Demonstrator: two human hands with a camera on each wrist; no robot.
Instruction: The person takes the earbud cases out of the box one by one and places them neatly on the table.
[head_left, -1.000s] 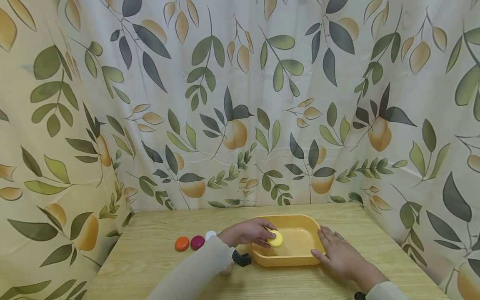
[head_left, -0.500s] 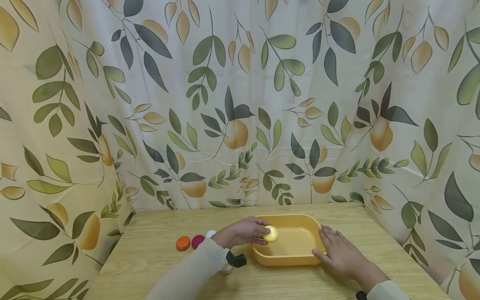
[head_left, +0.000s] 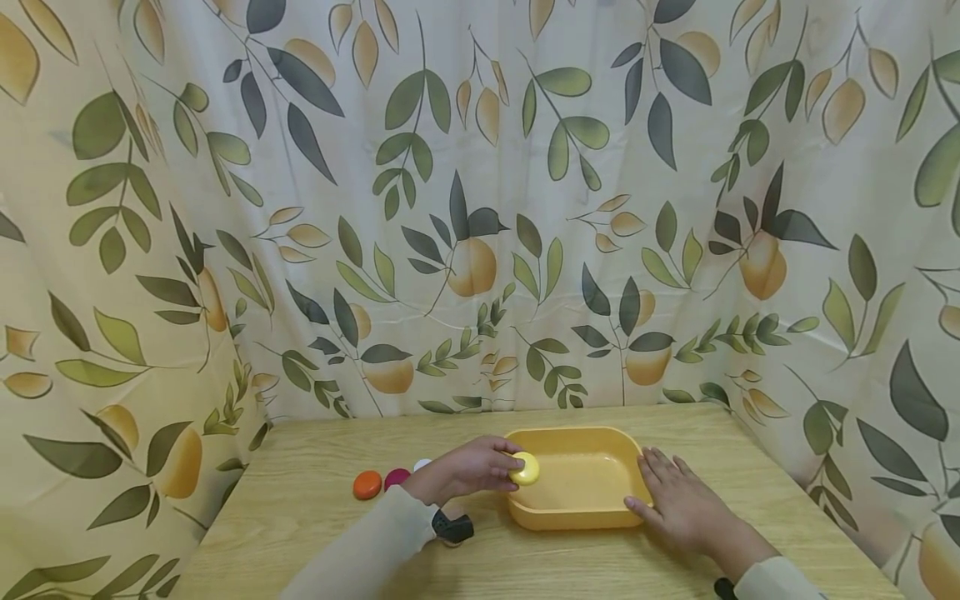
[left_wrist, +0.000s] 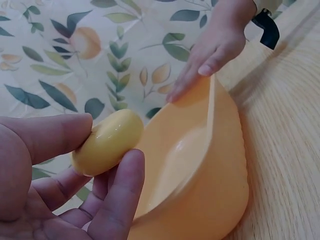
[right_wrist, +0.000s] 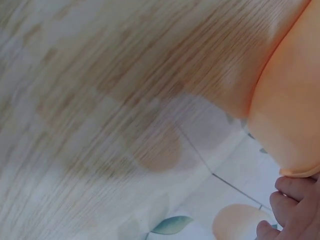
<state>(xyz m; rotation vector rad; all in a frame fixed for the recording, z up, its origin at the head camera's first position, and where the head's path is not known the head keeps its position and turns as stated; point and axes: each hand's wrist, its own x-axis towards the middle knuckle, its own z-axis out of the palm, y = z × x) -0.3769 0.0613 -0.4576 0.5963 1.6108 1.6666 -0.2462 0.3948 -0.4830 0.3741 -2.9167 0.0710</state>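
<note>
My left hand (head_left: 480, 467) pinches a glossy yellow rounded disc (head_left: 525, 468) between thumb and fingers. It holds the disc at the left rim of a yellow-orange rectangular tub (head_left: 577, 519) with rounded corners. In the left wrist view, the disc (left_wrist: 112, 140) appears thick and smooth, apart from the tub wall (left_wrist: 215, 185). My right hand (head_left: 686, 504) rests on the tub's right rim with its fingers fairly straight. The right wrist view shows only part of that hand (right_wrist: 300, 205) at the tub's edge (right_wrist: 295, 125).
Left of the left hand, an orange disc (head_left: 367, 484), a magenta disc (head_left: 396, 477) and a partly hidden white disc (head_left: 422, 464) lie on the wooden table (head_left: 300, 533). A pale object is mostly hidden under the left wrist. A leaf-patterned curtain (head_left: 480, 208) surrounds the table.
My left hand has moved left with the yellow disc, from over the tub's interior to its left rim. The right hand has stayed on the right rim.
</note>
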